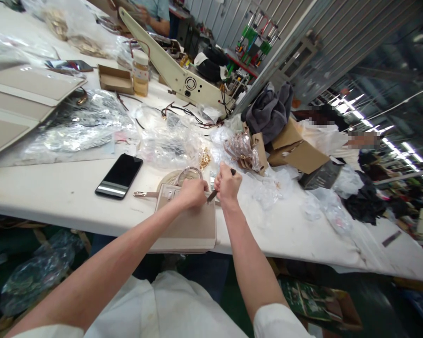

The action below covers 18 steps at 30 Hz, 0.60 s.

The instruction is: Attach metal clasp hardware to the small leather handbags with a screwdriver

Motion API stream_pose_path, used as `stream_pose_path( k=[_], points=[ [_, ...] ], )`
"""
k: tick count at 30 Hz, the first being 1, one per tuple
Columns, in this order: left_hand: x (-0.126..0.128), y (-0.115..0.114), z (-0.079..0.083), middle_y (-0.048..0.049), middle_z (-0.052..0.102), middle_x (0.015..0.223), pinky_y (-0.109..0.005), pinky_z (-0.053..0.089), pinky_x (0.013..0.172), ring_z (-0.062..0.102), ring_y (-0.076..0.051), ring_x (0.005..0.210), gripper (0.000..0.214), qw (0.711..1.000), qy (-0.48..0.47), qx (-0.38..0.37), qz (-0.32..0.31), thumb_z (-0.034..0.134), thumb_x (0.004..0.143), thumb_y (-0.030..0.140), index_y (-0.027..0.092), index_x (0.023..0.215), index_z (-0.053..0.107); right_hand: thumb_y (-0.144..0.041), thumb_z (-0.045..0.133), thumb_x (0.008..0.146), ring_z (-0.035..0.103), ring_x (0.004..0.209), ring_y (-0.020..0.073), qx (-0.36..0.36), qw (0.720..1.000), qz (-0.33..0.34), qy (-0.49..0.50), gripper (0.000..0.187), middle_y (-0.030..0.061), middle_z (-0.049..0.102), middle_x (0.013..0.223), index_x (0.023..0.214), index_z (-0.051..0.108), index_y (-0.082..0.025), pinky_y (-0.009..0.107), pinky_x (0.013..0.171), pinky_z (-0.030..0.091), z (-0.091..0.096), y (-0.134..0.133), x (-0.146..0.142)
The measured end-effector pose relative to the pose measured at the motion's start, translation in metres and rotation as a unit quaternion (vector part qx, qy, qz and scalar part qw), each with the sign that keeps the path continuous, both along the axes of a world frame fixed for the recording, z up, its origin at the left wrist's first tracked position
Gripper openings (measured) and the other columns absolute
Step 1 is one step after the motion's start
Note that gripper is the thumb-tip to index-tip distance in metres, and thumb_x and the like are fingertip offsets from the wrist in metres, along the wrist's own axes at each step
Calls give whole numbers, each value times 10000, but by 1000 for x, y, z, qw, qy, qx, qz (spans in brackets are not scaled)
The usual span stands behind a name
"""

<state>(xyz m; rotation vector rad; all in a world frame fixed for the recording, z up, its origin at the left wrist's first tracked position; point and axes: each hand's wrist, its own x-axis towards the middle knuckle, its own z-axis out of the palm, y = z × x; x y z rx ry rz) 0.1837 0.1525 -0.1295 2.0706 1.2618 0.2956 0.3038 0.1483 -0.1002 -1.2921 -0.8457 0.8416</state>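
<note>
A beige handbag [186, 230] lies flat at the table's front edge, its round handle [188, 174] pointing away from me. One strap with a metal end [145, 194] sticks out on its left side. My left hand [194, 192] is closed at the upper right part of the bag, fingers curled down onto it and partly hidden. Just to the right, my right hand [228, 182] is wrapped in a fist round a slim dark tool [212, 195]. The tool's lower end points down toward the bag beside my left fingers; its exact kind cannot be made out.
A black phone [119, 176] lies left of the bag. Small gold metal parts [205, 158] and crumpled clear plastic [169, 141] are beyond it. Farther back stand a cream machine arm [162, 56], a jar [140, 75] and a small carton [115, 80]. Cardboard boxes [285, 145] are at right.
</note>
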Motion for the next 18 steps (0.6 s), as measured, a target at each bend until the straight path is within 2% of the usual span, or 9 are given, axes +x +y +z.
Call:
stream_pose_path(
  k=[5, 7, 12, 18],
  points=[
    [3, 0, -2, -139, 838, 1058, -401, 515, 948, 769, -348, 1077, 224, 1000, 4, 16, -4, 732, 811, 236, 223, 1017, 820, -532, 756, 981, 382, 406, 94, 122, 987, -57, -84, 600, -71, 378, 502, 591, 403, -242, 253, 394, 304, -16, -40, -7],
    [2, -1, 0, -129, 839, 1085, -389, 514, 936, 767, -338, 1093, 235, 1000, 6, 22, -7, 715, 825, 221, 226, 1038, 812, -520, 751, 992, 390, 412, 97, 149, 985, -49, -78, 601, -70, 373, 505, 586, 407, -240, 259, 407, 319, -17, -48, -6],
    [-3, -4, 5, -98, 841, 1106, -357, 512, 928, 763, -308, 1116, 265, 1000, 9, 27, -13, 682, 829, 164, 236, 1053, 802, -526, 749, 992, 284, 379, 81, 154, 988, -23, -23, 632, -94, 300, 487, 581, 355, -250, 253, 362, 266, -7, -44, 2],
    [-2, -4, 1, -113, 836, 1113, -385, 514, 951, 761, -331, 1117, 262, 999, 1, 32, -10, 690, 840, 186, 229, 1075, 798, -533, 762, 985, 362, 398, 99, 132, 988, -18, -81, 602, -70, 371, 500, 582, 421, -244, 268, 387, 285, -11, -46, -5]
  ],
)
